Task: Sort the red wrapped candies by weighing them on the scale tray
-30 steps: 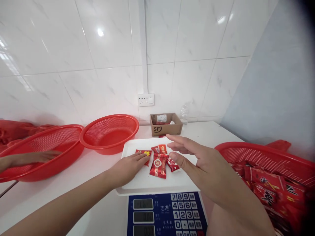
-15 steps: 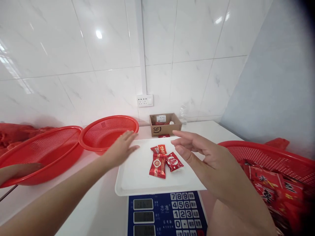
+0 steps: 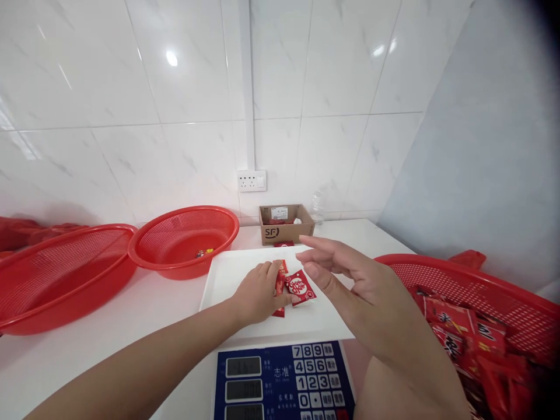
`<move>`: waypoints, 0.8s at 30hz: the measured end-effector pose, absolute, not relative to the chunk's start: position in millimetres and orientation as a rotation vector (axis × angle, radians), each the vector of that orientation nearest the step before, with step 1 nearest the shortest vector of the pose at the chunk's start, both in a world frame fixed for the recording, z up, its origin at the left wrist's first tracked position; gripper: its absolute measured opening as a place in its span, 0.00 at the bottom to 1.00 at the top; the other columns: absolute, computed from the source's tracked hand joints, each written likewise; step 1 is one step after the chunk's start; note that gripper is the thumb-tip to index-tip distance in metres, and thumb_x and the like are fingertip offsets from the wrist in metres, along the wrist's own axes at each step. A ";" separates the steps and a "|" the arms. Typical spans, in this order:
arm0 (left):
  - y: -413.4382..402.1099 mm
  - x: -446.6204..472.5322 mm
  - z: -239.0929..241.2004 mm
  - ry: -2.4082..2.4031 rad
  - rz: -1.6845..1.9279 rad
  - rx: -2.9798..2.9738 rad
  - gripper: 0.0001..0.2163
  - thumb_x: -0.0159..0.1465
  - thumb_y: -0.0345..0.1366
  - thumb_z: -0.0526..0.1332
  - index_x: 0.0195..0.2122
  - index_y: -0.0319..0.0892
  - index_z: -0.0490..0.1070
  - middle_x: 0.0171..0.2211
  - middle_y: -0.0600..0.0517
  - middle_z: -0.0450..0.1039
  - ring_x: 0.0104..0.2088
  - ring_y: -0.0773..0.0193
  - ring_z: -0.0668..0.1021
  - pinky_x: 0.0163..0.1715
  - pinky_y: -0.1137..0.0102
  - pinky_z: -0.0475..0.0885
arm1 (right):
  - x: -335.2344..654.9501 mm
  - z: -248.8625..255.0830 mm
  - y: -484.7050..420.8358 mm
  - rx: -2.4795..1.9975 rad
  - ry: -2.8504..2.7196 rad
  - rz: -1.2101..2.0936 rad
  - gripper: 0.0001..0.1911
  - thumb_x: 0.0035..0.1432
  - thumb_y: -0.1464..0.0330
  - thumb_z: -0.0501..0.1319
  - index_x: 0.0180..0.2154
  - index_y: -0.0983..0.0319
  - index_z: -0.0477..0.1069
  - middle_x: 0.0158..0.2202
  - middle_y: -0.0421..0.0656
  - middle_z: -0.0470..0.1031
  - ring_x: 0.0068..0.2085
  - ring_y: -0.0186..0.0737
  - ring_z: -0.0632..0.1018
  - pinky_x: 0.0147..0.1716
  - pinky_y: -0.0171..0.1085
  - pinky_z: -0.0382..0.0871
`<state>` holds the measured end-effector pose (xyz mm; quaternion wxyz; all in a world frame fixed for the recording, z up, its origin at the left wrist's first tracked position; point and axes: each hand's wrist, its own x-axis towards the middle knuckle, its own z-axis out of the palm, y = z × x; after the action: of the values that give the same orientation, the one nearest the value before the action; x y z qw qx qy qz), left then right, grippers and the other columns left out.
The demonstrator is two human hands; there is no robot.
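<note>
On the white scale tray (image 3: 227,277) my left hand (image 3: 258,294) lies over a small pile of red candy packets (image 3: 280,279), with fingers and thumb closed on them. Touching its fingertips is a red packet with a white round mark (image 3: 301,287). My right hand (image 3: 363,286) hovers over the tray's right side, fingers stretched out and apart, holding nothing. The blue digital scale (image 3: 280,379) with its keypad sits under the tray, right in front of me.
A round red mesh basket (image 3: 184,230) behind the tray holds one small candy (image 3: 203,253). A larger red basket (image 3: 61,274) stands at the left. At the right, another red basket (image 3: 464,277) is full of red packets. A cardboard box (image 3: 284,226) stands by the wall.
My left hand took the yellow-marked packet off the tray, swung to the round basket where a candy now lies, then returned onto the remaining packets. Another person's hand left the left basket.
</note>
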<state>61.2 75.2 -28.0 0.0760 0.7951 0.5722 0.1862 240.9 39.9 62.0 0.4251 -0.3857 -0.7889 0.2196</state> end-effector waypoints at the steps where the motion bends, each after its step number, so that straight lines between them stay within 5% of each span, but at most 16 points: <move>1: 73.7 61.3 -28.7 1.743 0.534 2.393 0.24 0.59 0.54 0.55 0.48 0.41 0.64 0.42 0.43 0.70 0.44 0.47 0.72 0.41 0.54 0.68 | 240.6 61.6 40.3 -0.957 -1.972 0.552 0.18 0.60 0.61 0.54 0.52 0.54 0.68 0.43 0.44 0.78 0.42 0.42 0.79 0.31 0.36 0.77; 7: 66.9 49.3 -23.9 1.781 0.447 2.431 0.16 0.60 0.47 0.58 0.44 0.44 0.65 0.36 0.48 0.70 0.38 0.54 0.73 0.31 0.64 0.69 | 240.1 61.7 41.6 -0.948 -1.971 0.571 0.18 0.59 0.60 0.55 0.51 0.53 0.69 0.42 0.43 0.79 0.42 0.42 0.79 0.30 0.36 0.77; 15: 87.2 -43.0 26.8 2.326 0.650 2.202 0.12 0.63 0.44 0.53 0.41 0.43 0.65 0.37 0.48 0.69 0.36 0.57 0.73 0.30 0.67 0.67 | 242.9 59.6 42.2 -0.922 -1.951 0.570 0.18 0.59 0.59 0.55 0.50 0.53 0.69 0.41 0.42 0.79 0.41 0.42 0.79 0.30 0.36 0.77; 20: 94.8 -56.6 30.4 2.413 0.489 2.157 0.23 0.63 0.49 0.50 0.53 0.38 0.61 0.51 0.39 0.65 0.54 0.45 0.65 0.47 0.55 0.64 | 244.5 61.3 39.9 -0.903 -1.904 0.581 0.17 0.59 0.58 0.55 0.49 0.54 0.70 0.39 0.42 0.79 0.40 0.42 0.79 0.29 0.36 0.78; 24: 90.5 2.1 5.8 1.950 0.483 2.414 0.27 0.65 0.50 0.47 0.59 0.38 0.56 0.58 0.39 0.59 0.59 0.54 0.62 0.56 0.60 0.59 | 245.3 62.6 37.9 -0.900 -1.857 0.597 0.17 0.59 0.59 0.55 0.48 0.54 0.71 0.39 0.42 0.80 0.40 0.42 0.80 0.28 0.35 0.78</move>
<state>2.1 90.5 5.8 0.0006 0.7687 0.6208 0.1539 245.3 37.9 62.6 0.4767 -0.3683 -0.7599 0.2443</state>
